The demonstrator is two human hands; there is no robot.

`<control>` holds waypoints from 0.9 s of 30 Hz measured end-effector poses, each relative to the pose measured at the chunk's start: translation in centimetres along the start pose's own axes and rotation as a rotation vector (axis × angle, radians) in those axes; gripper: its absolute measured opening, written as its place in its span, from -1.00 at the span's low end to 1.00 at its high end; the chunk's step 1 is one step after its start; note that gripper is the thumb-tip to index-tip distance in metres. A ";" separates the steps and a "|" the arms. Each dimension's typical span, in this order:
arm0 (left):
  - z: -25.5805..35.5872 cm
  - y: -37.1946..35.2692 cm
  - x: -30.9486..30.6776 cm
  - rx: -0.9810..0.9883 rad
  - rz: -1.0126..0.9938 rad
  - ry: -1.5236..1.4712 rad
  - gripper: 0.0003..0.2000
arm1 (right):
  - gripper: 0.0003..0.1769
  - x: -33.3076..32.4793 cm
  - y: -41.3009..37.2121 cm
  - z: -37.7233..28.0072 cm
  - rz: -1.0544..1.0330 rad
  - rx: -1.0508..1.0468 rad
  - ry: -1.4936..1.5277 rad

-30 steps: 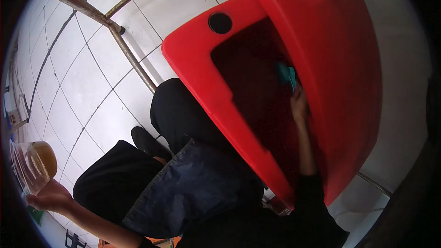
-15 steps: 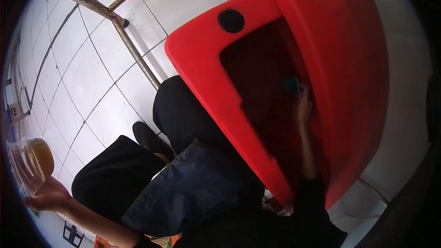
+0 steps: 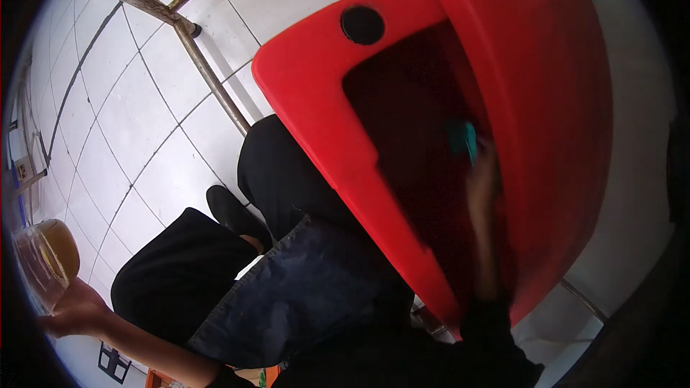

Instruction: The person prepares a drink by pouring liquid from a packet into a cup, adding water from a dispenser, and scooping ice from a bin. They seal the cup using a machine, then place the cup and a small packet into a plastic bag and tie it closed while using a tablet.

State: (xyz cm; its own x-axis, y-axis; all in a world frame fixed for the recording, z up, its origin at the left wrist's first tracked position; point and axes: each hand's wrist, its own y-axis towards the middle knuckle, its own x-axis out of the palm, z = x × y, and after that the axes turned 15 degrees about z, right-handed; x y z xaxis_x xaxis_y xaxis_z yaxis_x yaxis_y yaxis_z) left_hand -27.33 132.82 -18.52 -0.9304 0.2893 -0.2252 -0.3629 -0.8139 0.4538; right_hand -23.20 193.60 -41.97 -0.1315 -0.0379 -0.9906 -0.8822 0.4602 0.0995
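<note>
A clear plastic container [image 3: 39, 267] with yellowish-brown contents is held out at the far left, my left hand [image 3: 77, 310] closed around its base. On the other side, my right hand [image 3: 486, 176] reaches into the dark opening of a red moulded plastic shell [image 3: 302, 86]. Pinched in its fingers is a small teal piece [image 3: 471, 142], perhaps a sponge or cloth, lying close to the inner wall. Shadow hides much of the inside of the shell and part of the fingers.
A rusty metal frame [image 3: 208, 75] stands on the white tiled floor [image 3: 154, 151] beyond my knees. The red shell has a round dark hole [image 3: 362, 25] near its far corner. A blue apron [image 3: 287, 294] covers my lap. An orange item [image 3: 158, 379] shows at the bottom edge.
My right hand has shifted slightly inside the red shell, and more of the teal piece shows. The container in my left hand sits a little lower in view.
</note>
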 end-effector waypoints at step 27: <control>-0.1 0.6 -0.5 -0.070 0.203 -0.075 0.02 | -0.61 -9.0 0.0 -6.1 0.080 -0.178 0.104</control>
State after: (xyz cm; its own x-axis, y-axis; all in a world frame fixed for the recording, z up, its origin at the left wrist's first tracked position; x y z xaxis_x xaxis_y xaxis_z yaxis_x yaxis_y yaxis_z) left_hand -27.06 132.08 -18.23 -0.9861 0.1509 -0.0696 -0.1662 -0.8914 0.4216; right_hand -24.77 188.54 -32.49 -0.2427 -0.1034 -0.9646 -0.9318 0.3015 0.2021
